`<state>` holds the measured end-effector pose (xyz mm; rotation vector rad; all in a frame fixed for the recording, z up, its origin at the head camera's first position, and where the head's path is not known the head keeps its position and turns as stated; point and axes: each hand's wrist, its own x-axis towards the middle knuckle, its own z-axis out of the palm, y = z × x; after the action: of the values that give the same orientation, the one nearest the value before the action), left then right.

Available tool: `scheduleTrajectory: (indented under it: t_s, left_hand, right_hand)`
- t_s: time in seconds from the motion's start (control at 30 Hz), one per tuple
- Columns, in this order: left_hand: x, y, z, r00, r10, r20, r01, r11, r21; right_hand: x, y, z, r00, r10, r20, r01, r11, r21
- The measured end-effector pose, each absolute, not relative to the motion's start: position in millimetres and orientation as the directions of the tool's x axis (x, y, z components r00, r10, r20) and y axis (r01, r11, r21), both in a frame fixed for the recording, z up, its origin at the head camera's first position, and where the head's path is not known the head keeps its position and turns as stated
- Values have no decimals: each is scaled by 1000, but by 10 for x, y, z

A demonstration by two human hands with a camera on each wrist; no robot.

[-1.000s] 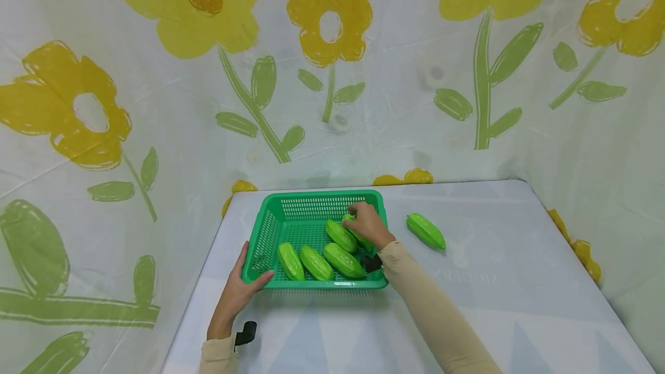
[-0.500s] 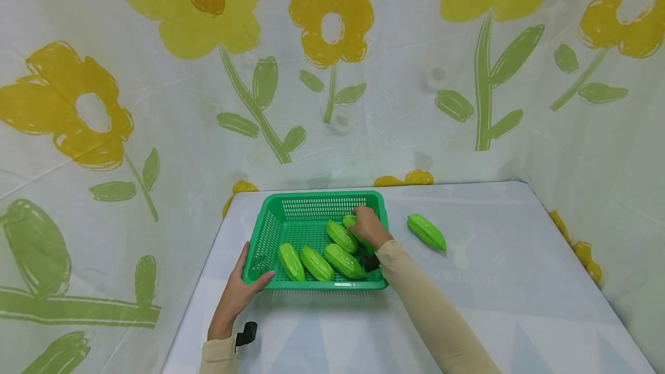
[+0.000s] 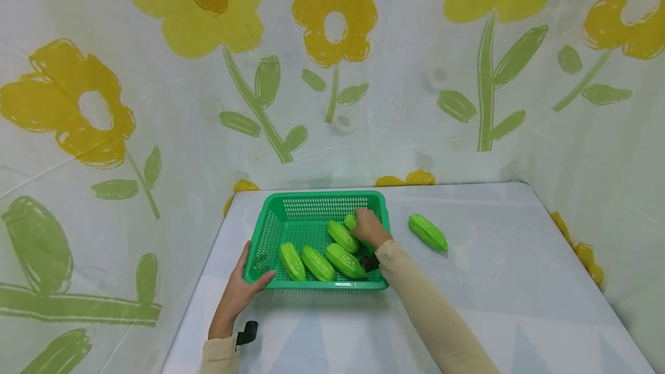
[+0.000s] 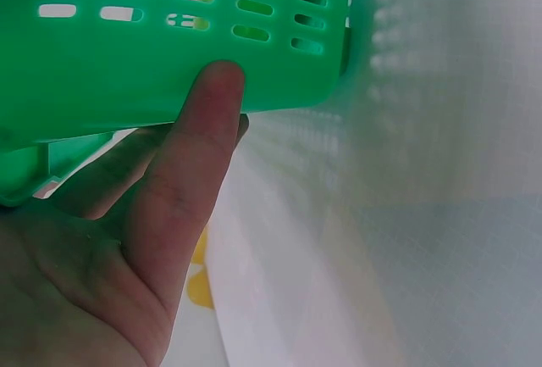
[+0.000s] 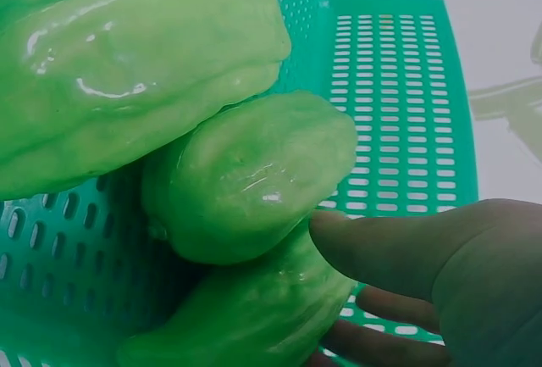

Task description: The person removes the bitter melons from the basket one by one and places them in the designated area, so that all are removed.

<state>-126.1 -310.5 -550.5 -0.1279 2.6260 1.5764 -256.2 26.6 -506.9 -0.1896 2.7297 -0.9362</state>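
Observation:
A green plastic basket (image 3: 322, 194) holds several glossy, ridged green gourds; their exact kind is unclear. My left hand (image 3: 240, 293) rests against the basket's near left corner, with the thumb along the front side. In the left wrist view one straight finger (image 4: 207, 130) touches the basket wall. My right hand (image 3: 370, 228) reaches inside at the basket's right side. Seen from the right wrist, the thumb (image 5: 373, 244) lies across the upper edge of a ridged gourd (image 5: 271, 308), its fingers partly hidden behind it. Another gourd (image 5: 254, 180) lies right beside the thumb tip.
One more green gourd (image 3: 428, 232) lies on the white patterned tabletop (image 3: 499, 235), right of the basket. Flower-printed curtains (image 3: 395, 131) stand behind the table and along its sides.
My right hand has shifted slightly right and lower over the gourd at the basket's right side. My left hand and the basket stay in place.

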Motion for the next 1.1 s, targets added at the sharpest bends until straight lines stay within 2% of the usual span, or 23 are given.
scheduleTrajectory:
  t_s: [1.1]
  left_hand:
    - [-1247,-3093,-5464,-991,-34,-127,-129,448,885]
  right_hand:
    - [-2569,261,-5156,-959,-197,-202,-31,785,-619]
